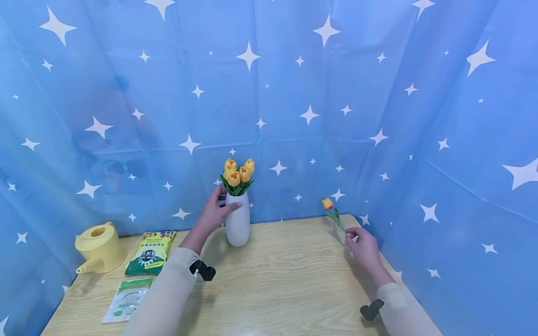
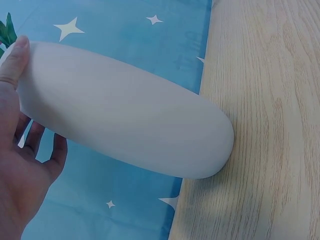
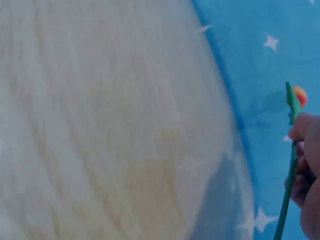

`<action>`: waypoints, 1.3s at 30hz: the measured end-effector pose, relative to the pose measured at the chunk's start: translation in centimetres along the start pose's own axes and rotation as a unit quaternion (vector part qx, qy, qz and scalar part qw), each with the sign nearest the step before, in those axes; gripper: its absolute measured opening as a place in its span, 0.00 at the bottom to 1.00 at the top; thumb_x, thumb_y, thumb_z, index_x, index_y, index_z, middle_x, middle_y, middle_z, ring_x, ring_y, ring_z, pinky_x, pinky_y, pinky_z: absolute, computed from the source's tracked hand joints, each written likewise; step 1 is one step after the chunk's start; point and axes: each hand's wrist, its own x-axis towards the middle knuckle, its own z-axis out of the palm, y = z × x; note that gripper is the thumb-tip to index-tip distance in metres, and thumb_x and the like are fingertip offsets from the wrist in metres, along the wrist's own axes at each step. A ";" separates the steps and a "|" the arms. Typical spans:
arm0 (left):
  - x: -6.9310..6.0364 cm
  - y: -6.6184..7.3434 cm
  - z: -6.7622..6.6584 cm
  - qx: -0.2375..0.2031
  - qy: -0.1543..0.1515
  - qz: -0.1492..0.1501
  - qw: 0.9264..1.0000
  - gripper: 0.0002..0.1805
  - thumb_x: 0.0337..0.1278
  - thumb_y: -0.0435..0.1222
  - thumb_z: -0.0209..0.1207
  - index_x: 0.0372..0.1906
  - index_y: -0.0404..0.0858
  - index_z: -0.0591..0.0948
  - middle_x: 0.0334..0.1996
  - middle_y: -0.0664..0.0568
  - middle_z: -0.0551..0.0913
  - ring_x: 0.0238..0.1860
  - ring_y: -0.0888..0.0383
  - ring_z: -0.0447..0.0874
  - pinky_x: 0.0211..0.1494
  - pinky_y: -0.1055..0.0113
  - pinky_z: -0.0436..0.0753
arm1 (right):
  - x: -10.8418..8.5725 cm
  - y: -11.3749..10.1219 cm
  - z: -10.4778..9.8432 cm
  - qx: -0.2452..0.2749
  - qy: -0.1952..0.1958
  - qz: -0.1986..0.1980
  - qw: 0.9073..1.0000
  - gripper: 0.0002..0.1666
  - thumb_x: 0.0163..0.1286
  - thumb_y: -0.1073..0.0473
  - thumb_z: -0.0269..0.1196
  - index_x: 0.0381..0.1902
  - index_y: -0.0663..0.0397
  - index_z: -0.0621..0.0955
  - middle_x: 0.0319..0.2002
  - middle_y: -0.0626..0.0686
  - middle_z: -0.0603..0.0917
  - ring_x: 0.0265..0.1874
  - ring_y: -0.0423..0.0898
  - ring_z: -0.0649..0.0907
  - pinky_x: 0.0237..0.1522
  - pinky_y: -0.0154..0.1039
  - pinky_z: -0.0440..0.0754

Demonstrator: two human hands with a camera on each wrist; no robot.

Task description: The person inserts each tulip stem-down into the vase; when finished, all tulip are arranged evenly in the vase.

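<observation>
A white vase (image 1: 237,224) with several yellow tulips (image 1: 234,178) stands near the back edge of the table. My left hand (image 1: 214,211) grips it near the neck, thumb in front and fingers round the far side; in the left wrist view the vase (image 2: 130,110) fills the middle. Over the table's right side, my right hand (image 1: 362,243) pinches a single yellow-orange tulip (image 1: 328,204) by its green stem. In the right wrist view that stem (image 3: 286,200) runs down past the fingers, and the bloom (image 3: 300,96) is partly behind a leaf.
On the left of the wooden table (image 1: 277,280) stands a yellow watering can (image 1: 101,249). Beside it lie a green-and-yellow packet (image 1: 150,254) and a white-and-green packet (image 1: 127,301). A blue star-patterned curtain (image 1: 286,93) hangs behind the table and along its sides.
</observation>
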 end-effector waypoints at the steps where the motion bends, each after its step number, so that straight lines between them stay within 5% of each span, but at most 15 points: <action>1: 0.0 0.0 0.0 0.000 0.000 -0.001 1.000 0.35 0.66 0.56 0.77 0.62 0.45 0.70 0.69 0.44 0.75 0.71 0.37 0.76 0.69 0.35 0.81 | 0.0 -0.4 0.0 0.004 0.002 -0.007 1.000 0.14 0.74 0.67 0.67 0.55 0.65 0.88 0.41 0.56 0.86 0.26 0.44 0.77 0.24 0.36 0.75; 11: -0.1 0.1 0.0 0.006 -0.003 -0.011 1.000 0.36 0.65 0.58 0.77 0.62 0.46 0.70 0.70 0.45 0.75 0.73 0.37 0.75 0.71 0.34 0.80 | 0.4 -4.0 0.8 0.043 0.045 -0.087 0.994 0.10 0.69 0.74 0.69 0.47 0.61 0.87 0.38 0.53 0.84 0.29 0.42 0.76 0.29 0.32 0.74; 22: -0.2 0.1 0.0 -0.002 -0.003 -0.002 1.000 0.35 0.66 0.54 0.77 0.62 0.44 0.69 0.69 0.44 0.74 0.72 0.37 0.75 0.71 0.34 0.80 | 1.0 -7.5 1.6 0.109 0.082 -0.194 0.972 0.11 0.65 0.78 0.67 0.42 0.64 0.85 0.34 0.52 0.83 0.20 0.38 0.73 0.24 0.28 0.70; 31: -0.1 0.1 0.1 -0.001 0.001 -0.005 1.000 0.34 0.66 0.52 0.77 0.62 0.44 0.70 0.69 0.44 0.75 0.72 0.39 0.75 0.72 0.35 0.79 | 1.1 -9.6 2.2 0.162 0.073 -0.183 0.967 0.13 0.67 0.80 0.66 0.41 0.60 0.81 0.28 0.53 0.81 0.23 0.41 0.78 0.24 0.28 0.75; 39: -0.1 0.3 0.1 -0.003 0.003 -0.005 1.000 0.33 0.67 0.52 0.77 0.61 0.43 0.70 0.68 0.44 0.75 0.72 0.39 0.75 0.72 0.35 0.79 | 0.9 -11.7 2.2 0.190 0.070 -0.151 0.968 0.09 0.74 0.74 0.67 0.44 0.57 0.79 0.33 0.60 0.90 0.29 0.45 0.88 0.28 0.29 0.81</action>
